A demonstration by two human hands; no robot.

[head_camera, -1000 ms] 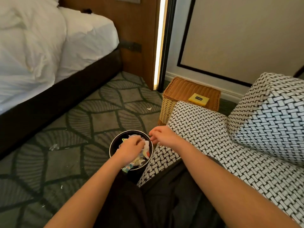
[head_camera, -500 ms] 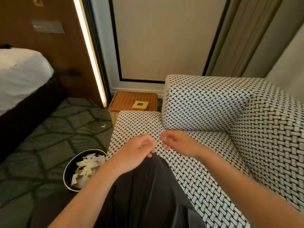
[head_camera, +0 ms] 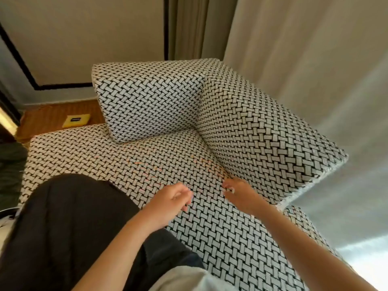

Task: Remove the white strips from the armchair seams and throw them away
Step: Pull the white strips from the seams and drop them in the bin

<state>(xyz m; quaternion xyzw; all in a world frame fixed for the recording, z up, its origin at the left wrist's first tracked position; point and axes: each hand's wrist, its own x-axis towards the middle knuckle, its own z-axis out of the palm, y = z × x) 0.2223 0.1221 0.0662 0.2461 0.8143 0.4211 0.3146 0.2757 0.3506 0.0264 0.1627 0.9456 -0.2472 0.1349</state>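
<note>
The right hand (head_camera: 241, 191) reaches across the armchair seat (head_camera: 210, 223) to the seam where the seat meets the side cushion (head_camera: 262, 131), its fingers curled together at the crease; something small and pale shows at the fingertips, but the picture is too blurred to tell whether it is a white strip or the fabric's own weave. The left hand (head_camera: 170, 199) hovers just beside it over the seat, loosely curled with thumb and fingers drawn close, and whether it holds anything cannot be told. No white strips can be made out with certainty along the visible seams, since the upholstery is a black-and-white basket-weave pattern that would hide them. Both forearms are bare and stretch in from the bottom of the view. A dark trouser leg (head_camera: 69, 223) of the person covers the lower left, resting on the front part of the seat. Beyond the hands, a block-shaped back cushion (head_camera: 147, 101) meets the side cushion at the far corner, all in the same woven pattern. Faint orange-pink marks show on the seat between the hands and that corner. Behind the chair on the left, a wicker basket (head_camera: 50, 118) with a flat lid carries a small yellow card (head_camera: 76, 120). The wall (head_camera: 84, 38) is beige with a thin black border line, and pale curtains (head_camera: 304, 59) hang along the right side.
</note>
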